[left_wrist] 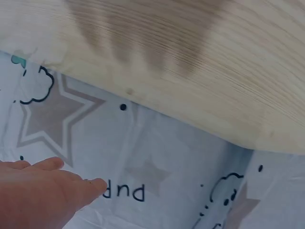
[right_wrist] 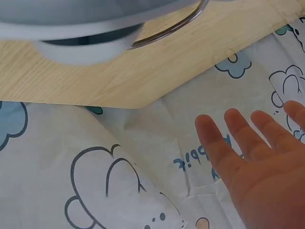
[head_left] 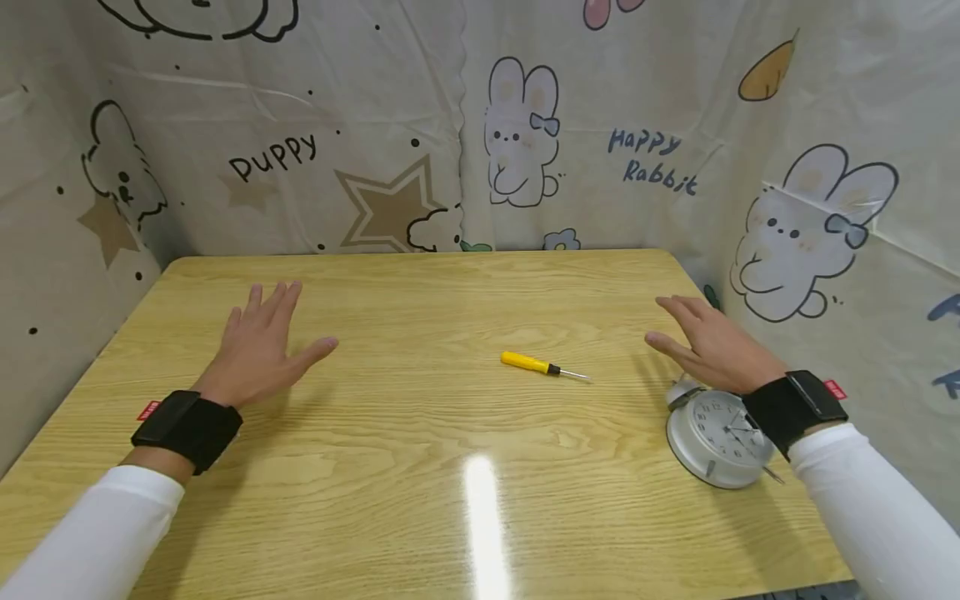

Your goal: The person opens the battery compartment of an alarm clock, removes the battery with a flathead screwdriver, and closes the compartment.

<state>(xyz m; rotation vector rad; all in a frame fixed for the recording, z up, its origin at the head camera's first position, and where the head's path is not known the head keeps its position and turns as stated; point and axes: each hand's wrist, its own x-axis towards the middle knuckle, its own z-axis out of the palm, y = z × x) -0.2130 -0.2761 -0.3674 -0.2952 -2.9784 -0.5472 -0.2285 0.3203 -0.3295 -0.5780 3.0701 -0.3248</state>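
My left hand (head_left: 262,346) hovers over the left part of the wooden table, fingers spread and holding nothing. On the right, my right hand (head_left: 712,342) is held out with its fingers extended, just above and beyond a white alarm clock (head_left: 720,437). The wrist partly covers the clock, whose dial faces up. Between the hands lies a screwdriver (head_left: 536,364) with a yellow handle, its metal tip pointing right; neither hand touches it. In the right wrist view the clock (right_wrist: 86,19) shows large and cropped at the top, apart from the fingers (right_wrist: 217,143).
The wooden table (head_left: 390,333) ends at a cloth backdrop (head_left: 360,108) printed with rabbits, puppies and stars. The cloth also rises along the left and right sides. A bright light reflection lies on the table's near middle.
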